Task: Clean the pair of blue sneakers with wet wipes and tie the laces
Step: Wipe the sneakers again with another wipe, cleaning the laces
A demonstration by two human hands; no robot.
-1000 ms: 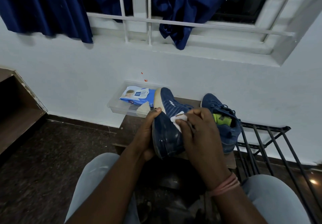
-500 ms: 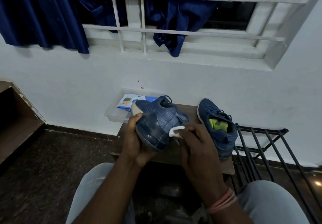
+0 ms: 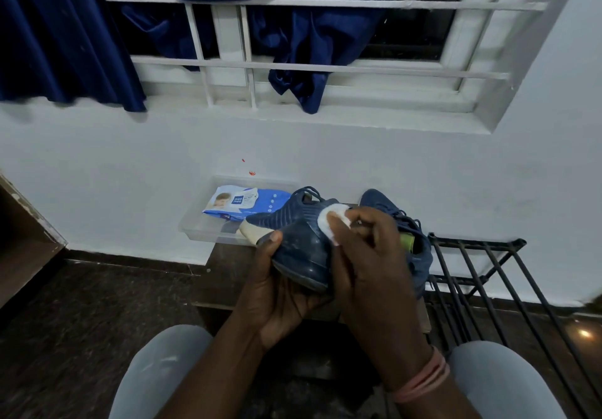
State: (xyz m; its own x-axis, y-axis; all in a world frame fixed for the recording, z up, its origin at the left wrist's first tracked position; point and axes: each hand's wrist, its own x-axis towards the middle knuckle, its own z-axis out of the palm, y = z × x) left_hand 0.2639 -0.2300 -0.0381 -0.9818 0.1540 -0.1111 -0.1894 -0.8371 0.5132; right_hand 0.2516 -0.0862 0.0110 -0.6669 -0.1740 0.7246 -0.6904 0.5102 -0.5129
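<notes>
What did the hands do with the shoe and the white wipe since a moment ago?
The left hand tipped the held sneaker from toe-down to lying more level, toe toward the person. The right hand slid the wet wipe off the side, then back up onto the upper. Both grips stayed. The other sneaker, the wipes pack and its clear tray stayed put.

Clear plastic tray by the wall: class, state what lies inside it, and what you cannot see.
Inside the clear plastic tray lies a blue pack of wet wipes. The held sneaker covers the tray's right end, so anything there is hidden.
</notes>
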